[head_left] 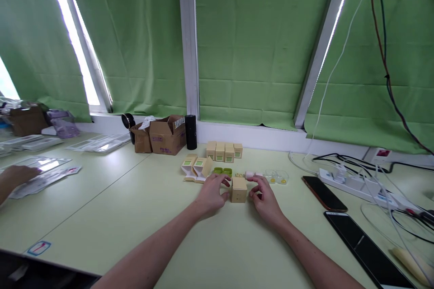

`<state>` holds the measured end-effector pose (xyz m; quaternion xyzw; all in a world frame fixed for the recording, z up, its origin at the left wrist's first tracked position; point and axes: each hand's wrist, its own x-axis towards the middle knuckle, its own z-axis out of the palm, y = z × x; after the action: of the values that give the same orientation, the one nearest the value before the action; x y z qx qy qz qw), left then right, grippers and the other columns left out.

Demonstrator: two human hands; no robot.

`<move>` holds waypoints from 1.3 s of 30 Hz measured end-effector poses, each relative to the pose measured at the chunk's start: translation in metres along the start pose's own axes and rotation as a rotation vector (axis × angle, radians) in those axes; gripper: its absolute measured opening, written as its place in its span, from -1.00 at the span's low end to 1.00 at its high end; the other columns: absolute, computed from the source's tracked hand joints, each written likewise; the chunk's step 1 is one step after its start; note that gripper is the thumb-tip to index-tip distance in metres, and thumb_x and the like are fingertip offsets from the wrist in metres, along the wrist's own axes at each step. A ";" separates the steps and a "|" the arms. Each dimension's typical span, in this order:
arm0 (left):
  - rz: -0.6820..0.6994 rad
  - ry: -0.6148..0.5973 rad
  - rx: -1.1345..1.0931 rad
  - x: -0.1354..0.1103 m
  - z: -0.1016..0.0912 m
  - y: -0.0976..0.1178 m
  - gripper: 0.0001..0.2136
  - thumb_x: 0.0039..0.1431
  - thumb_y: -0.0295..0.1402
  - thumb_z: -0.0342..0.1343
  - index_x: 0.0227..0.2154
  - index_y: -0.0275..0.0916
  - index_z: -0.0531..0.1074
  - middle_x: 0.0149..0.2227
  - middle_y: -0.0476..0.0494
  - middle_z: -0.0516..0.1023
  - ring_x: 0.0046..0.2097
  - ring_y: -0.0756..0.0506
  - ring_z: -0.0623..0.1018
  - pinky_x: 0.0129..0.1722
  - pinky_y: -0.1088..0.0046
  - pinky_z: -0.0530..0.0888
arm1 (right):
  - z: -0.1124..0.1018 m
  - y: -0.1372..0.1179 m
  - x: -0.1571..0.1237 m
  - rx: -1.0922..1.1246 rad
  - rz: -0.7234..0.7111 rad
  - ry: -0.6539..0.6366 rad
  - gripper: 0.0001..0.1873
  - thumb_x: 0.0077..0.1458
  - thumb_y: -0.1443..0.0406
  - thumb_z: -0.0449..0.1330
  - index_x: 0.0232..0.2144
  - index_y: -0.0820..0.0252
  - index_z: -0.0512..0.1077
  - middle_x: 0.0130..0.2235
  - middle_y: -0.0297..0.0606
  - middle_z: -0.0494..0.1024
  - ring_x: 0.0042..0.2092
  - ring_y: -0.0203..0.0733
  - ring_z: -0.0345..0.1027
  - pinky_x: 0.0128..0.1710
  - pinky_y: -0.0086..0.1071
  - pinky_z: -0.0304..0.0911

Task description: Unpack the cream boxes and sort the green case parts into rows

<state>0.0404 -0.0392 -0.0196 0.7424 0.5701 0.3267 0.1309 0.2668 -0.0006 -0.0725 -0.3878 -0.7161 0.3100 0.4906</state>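
Observation:
A small closed tan cardboard box (239, 191) stands on the table between my two hands. My left hand (213, 193) is just left of it, thumb and fingers curved apart. On the other side my right hand (263, 196) has its fingers bent towards the box; its index finger reaches near the top edge. Neither hand is closed round the box. Behind them lie two green square pieces (223, 171), tiny yellowish pieces (238, 175), pale pink pieces (253, 174) and clear plastic cups (276, 176) with yellow bits inside. Two opened boxes (196, 168) with white insides lie left of these.
Several closed small boxes (220, 151) stand in a row behind. Further left are a larger carton (167, 135) and a black cylinder (191, 132). Phones (324, 193) and a cabled power strip (359, 186) lie right. Another person's hand (20, 176) touches plastic packets at far left.

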 end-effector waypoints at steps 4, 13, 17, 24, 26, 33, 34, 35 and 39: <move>0.002 -0.011 -0.079 -0.002 0.003 -0.001 -0.51 0.06 -0.39 0.32 0.09 -0.14 0.45 0.04 -0.23 0.54 0.16 -0.27 0.48 0.21 0.14 0.44 | 0.000 -0.004 -0.001 0.009 -0.009 0.011 -0.66 0.16 0.28 0.13 0.01 0.05 0.44 0.22 -0.11 0.28 -0.24 -0.25 0.42 -0.32 -0.32 0.42; -0.032 -0.027 -0.135 -0.002 0.017 -0.008 -0.46 0.08 -0.29 0.35 0.15 -0.17 0.42 0.09 -0.28 0.48 0.17 -0.29 0.48 0.24 0.07 0.43 | 0.000 -0.011 -0.002 -0.008 -0.047 0.072 -0.71 0.19 0.29 0.12 -0.03 0.09 0.46 0.15 -0.10 0.29 -0.28 -0.27 0.41 -0.35 -0.32 0.43; -0.050 -0.023 -0.173 -0.003 0.019 -0.008 -0.45 0.11 -0.28 0.34 0.17 -0.16 0.39 0.10 -0.29 0.48 0.16 -0.27 0.49 0.22 0.09 0.45 | 0.000 -0.019 -0.004 -0.011 -0.071 0.070 -0.68 0.21 0.28 0.13 0.01 0.06 0.43 0.16 -0.09 0.29 -0.26 -0.23 0.42 -0.37 -0.30 0.44; -0.067 -0.017 -0.216 -0.004 0.020 -0.002 -0.50 0.11 -0.30 0.33 0.12 -0.17 0.41 0.10 -0.28 0.46 0.17 -0.26 0.48 0.23 0.10 0.44 | 0.002 -0.030 -0.008 -0.048 -0.160 0.062 -0.68 0.28 0.19 0.15 0.06 -0.01 0.44 0.18 -0.08 0.24 -0.16 -0.16 0.43 -0.27 -0.22 0.51; -0.058 -0.012 -0.225 -0.005 0.019 -0.001 -0.52 0.10 -0.29 0.34 0.09 -0.18 0.41 0.10 -0.27 0.47 0.16 -0.26 0.49 0.20 0.12 0.45 | 0.001 -0.033 -0.008 -0.073 -0.185 0.065 -0.65 0.28 0.17 0.16 0.10 -0.03 0.42 0.20 -0.08 0.22 -0.11 -0.13 0.43 -0.21 -0.19 0.52; 0.052 0.039 -0.100 -0.005 0.014 0.004 -0.53 0.17 -0.22 0.33 0.09 -0.16 0.36 0.10 -0.23 0.53 0.12 -0.28 0.52 0.10 0.13 0.49 | 0.001 -0.049 0.003 -0.155 -0.160 0.063 -0.60 0.24 0.19 0.19 0.13 -0.05 0.34 0.21 -0.10 0.25 0.02 -0.02 0.43 -0.10 -0.12 0.51; 0.076 0.062 -0.060 -0.005 0.013 0.005 -0.53 0.17 -0.23 0.33 0.10 -0.15 0.35 0.10 -0.23 0.53 0.11 -0.28 0.53 0.10 0.12 0.49 | 0.001 -0.052 0.005 -0.157 -0.152 0.054 -0.59 0.23 0.19 0.19 0.12 -0.04 0.33 0.20 -0.10 0.27 0.02 -0.02 0.44 -0.11 -0.12 0.52; 0.104 0.090 -0.017 -0.005 0.014 0.005 -0.52 0.17 -0.25 0.34 0.11 -0.15 0.34 0.09 -0.23 0.54 0.11 -0.29 0.53 0.10 0.10 0.48 | 0.002 -0.054 0.007 -0.157 -0.146 0.042 -0.58 0.22 0.20 0.19 0.13 -0.04 0.31 0.19 -0.11 0.29 0.01 -0.03 0.44 -0.11 -0.12 0.52; 0.230 0.196 0.126 -0.005 0.014 0.005 -0.54 0.19 -0.26 0.34 0.09 -0.15 0.34 0.04 -0.26 0.56 0.06 -0.31 0.55 0.07 0.05 0.48 | 0.006 -0.059 0.008 -0.140 -0.140 0.006 -0.55 0.21 0.21 0.19 0.13 -0.02 0.24 0.19 -0.10 0.31 0.00 -0.02 0.43 -0.11 -0.09 0.53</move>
<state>0.0530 -0.0426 -0.0289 0.7742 0.5105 0.3741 -0.0103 0.2448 -0.0236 -0.0219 -0.3709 -0.7599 0.2231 0.4850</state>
